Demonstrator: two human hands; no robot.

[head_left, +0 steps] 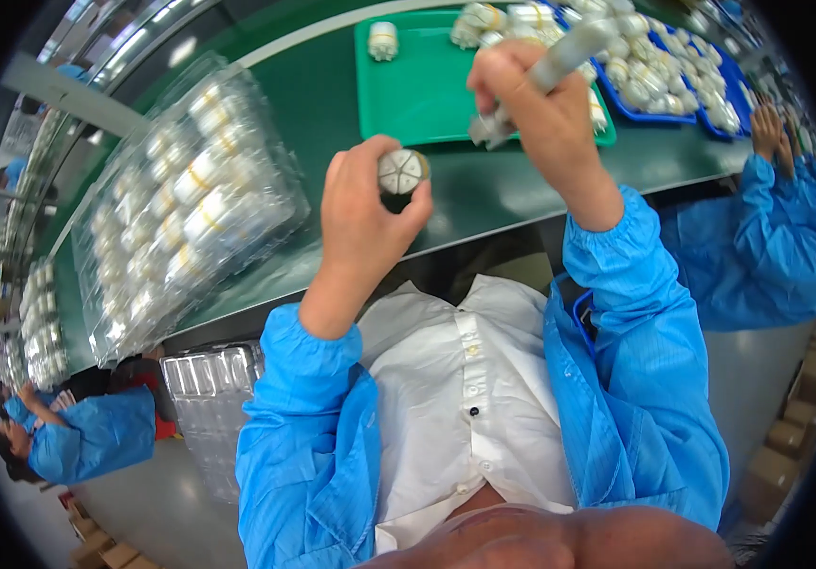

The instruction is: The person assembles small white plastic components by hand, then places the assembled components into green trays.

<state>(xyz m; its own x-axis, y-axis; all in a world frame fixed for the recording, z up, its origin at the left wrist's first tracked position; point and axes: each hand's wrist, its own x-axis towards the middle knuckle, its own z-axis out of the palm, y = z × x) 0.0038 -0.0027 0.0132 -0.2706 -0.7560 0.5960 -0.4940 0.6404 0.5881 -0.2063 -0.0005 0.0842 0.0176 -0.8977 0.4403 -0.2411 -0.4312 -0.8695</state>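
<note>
My left hand (pixel 362 204) is wrapped round a bundle of white wedge-shaped pieces (pixel 402 172), its segmented round end turned up. Above and to the right, my right hand (pixel 552 114) grips a pale, pen-thick handheld tool (pixel 571 55). Motion blurs the tool, so its exact kind cannot be told; its grey tip (pixel 491 131) points down toward the near edge of a green tray (pixel 408 95). Tool and bundle are apart. One white bundle (pixel 382 41) stands at the tray's far left, and several more (pixel 480 24) lie along its far right side.
Left on the green table (pixel 327 104) sits a clear plastic tray (pixel 190 194) filled with banded white bundles. Blue trays (pixel 650 114) of similar bundles stand at the far right. Co-workers in blue sit at right (pixel 749 237) and lower left (pixel 95 431). Empty clear trays (pixel 209 398) are stacked below the table.
</note>
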